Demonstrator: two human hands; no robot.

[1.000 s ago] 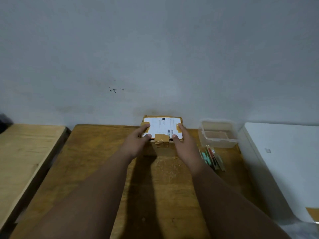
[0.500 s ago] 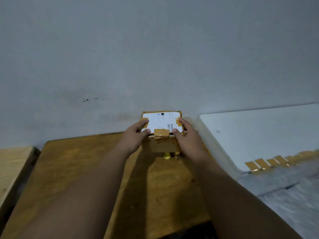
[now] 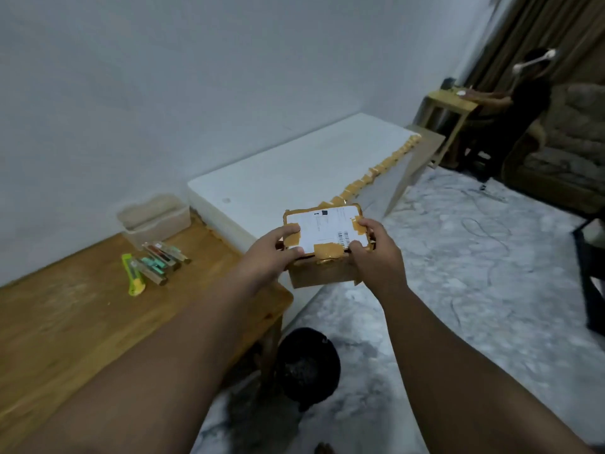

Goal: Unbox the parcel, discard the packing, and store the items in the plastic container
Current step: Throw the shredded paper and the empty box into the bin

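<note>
Head view: parcel [image 3: 322, 244] now being carried off the wooden table [image 3: 82, 319], out over the floor beside the black bin [image 3: 306, 365]
Left hand [image 3: 273, 252] and right hand [image 3: 373, 252] are both gripping its sides; it's looking sealed, brown tape crossing a white label, so unboxing isn't started; plastic container [image 3: 154, 216] is sitting on the table by the wall

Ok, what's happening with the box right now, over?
Left hand and right hand both gripping taped brown cardboard parcel, held off the wooden table. Tape unbroken. Clear plastic container waits by wall. Nothing in the way.
</note>
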